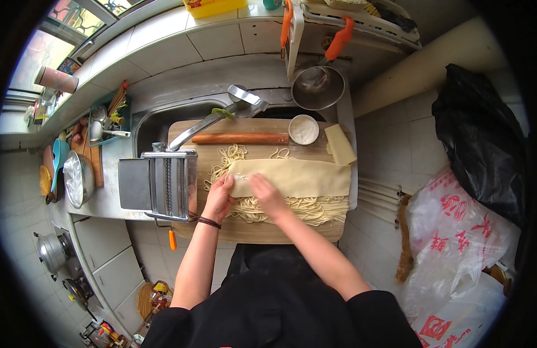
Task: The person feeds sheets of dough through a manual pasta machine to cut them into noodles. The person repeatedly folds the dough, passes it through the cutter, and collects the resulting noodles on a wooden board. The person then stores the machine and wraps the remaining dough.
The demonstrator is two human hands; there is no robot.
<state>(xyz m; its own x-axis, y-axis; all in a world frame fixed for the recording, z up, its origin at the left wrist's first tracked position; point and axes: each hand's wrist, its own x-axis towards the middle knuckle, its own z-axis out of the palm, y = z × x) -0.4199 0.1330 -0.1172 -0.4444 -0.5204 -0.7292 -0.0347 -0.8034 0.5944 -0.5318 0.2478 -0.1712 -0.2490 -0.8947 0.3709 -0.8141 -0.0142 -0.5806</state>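
A long flat dough sheet [307, 176] lies across cut noodles [303, 211] on a wooden board [259, 235]. My left hand [220, 195] grips the sheet's left end between thumb and fingers. Over the patch of white flour near that end, my right hand [266, 193] is blurred, its fingers extended and holding nothing; whether it touches the dough I cannot tell. More noodles [233, 154] show behind the sheet's left end. A metal pasta machine [170, 185] stands at the board's left, its orange-handled crank [172, 239] hanging at the front.
Behind the sheet lie a wooden rolling pin [242, 138], a bowl of flour [303, 129] and a folded dough piece [340, 145]. The faucet [212, 122] reaches over the board. A metal pot [318, 89] stands at back right, a metal bowl [79, 180] at left.
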